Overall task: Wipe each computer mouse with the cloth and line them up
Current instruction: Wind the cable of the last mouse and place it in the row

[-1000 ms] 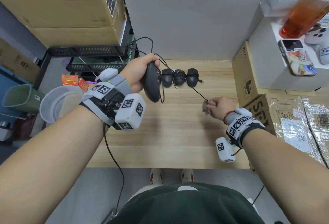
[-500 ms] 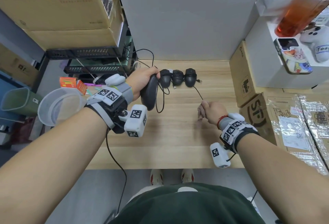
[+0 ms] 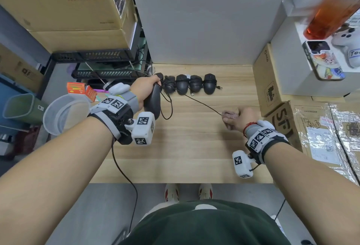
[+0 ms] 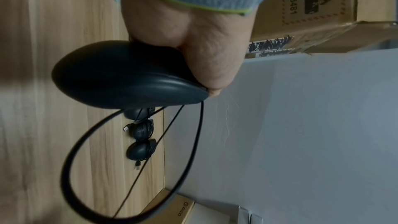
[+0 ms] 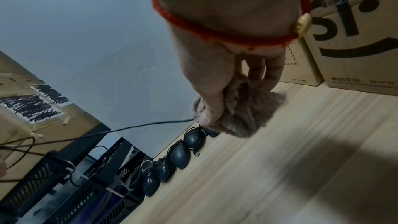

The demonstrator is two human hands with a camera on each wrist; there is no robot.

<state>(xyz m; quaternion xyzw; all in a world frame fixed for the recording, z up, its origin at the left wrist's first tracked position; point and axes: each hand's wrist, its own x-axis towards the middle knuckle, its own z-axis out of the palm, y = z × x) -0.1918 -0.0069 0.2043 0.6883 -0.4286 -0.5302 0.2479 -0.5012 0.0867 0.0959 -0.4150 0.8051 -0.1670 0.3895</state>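
Both hands are busy above the counter [image 3: 194, 147]: the left hand [image 3: 145, 91] is wrapped around a black mouse [image 3: 153, 101] lifted off the wood near the far left corner, and the right hand [image 3: 240, 117] is closed on a bunched brown cloth [image 5: 241, 117] toward the right edge, pinching the mouse's cable [image 3: 202, 103] inside that cloth. The cable runs taut from the held mouse to the cloth, with a slack loop [image 4: 133, 168] hanging under the mouse. Along the far edge, four more black mice [image 3: 190, 84] lie side by side, just beside one another, cords bundled on them. The step in hand looks like wiping the cable, so it should go well if the left hand keeps the mouse steady while the cloth slides along the cord with light, even pressure toward the plug, without jerking the slack loop into the lined-up mice. The held mouse is tipped on its side, its long axis running from near edge to far edge, cable end toward the far edge and rounded end toward the person. The mice in the row share that near-to-far axis; I think their rounded backs face the near edge, though the head view is small.
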